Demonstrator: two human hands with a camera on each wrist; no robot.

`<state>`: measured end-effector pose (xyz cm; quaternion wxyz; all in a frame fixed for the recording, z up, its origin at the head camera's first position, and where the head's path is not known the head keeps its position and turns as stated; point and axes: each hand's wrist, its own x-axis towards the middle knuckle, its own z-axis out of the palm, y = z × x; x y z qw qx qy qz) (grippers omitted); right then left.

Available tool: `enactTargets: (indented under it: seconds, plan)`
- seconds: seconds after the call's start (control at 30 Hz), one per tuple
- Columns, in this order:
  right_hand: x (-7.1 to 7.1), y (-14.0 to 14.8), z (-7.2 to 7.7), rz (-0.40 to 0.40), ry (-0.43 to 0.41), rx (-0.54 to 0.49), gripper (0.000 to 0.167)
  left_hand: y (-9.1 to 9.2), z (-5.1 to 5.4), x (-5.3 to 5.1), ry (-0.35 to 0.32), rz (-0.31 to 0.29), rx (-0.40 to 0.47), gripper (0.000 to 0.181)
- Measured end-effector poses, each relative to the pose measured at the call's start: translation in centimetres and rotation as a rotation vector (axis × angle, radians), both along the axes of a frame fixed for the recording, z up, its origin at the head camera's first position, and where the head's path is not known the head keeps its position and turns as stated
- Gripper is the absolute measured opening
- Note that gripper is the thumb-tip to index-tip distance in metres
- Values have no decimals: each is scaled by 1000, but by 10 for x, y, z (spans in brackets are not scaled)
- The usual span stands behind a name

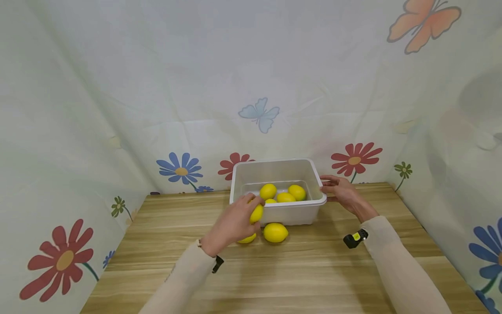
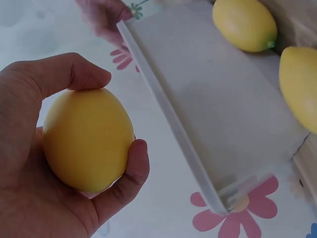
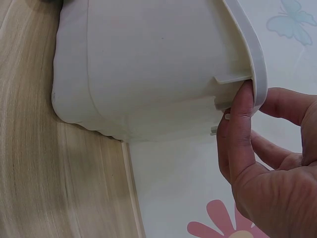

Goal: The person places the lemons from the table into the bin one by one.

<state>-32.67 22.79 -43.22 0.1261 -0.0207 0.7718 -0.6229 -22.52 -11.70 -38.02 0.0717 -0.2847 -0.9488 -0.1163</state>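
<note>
My left hand (image 1: 232,222) grips a yellow lemon (image 2: 89,141) between thumb and fingers, just in front of the near left wall of a white plastic bin (image 1: 292,214). At the bin's right side, my right hand (image 1: 345,195) pinches the rim (image 3: 259,64), with fingers under and over the lip. Several lemons lie inside the bin, one lemon (image 1: 296,192) toward its right side. On the table before the bin sits another lemon (image 1: 276,233). A further lemon (image 1: 248,239) is partly hidden beneath the left hand.
The bin stands on a wood-grain table (image 1: 306,274) near its back edge. A pale curtain (image 1: 196,87) printed with flowers and butterflies hangs behind the table and along both sides.
</note>
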Motion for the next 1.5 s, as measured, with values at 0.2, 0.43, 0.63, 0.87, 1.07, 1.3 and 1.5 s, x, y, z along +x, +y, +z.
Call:
enactTargets:
  seconds: [0.2,0.43,0.63,0.87,1.07,1.3,1.5]
  plan:
    - [1,1,1,2,-8,4,59,-1,14,-10,-8,13,14,51]
    - [1,1,1,0,-8,7,61,2,26,-23,-5,23,30,51]
    - [2,0,2,2,-3,8,60,5,37,-36,8,26,39,51]
    - [3,0,5,5,2,1,61,9,50,-51,-3,38,35,50]
    - [3,0,4,3,3,3,61,10,55,-64,-26,48,26,48]
    - [2,0,3,3,2,-11,60,13,61,-79,-69,82,35,49]
    - [2,1,3,7,1,-10,58,16,62,-91,-115,117,14,50]
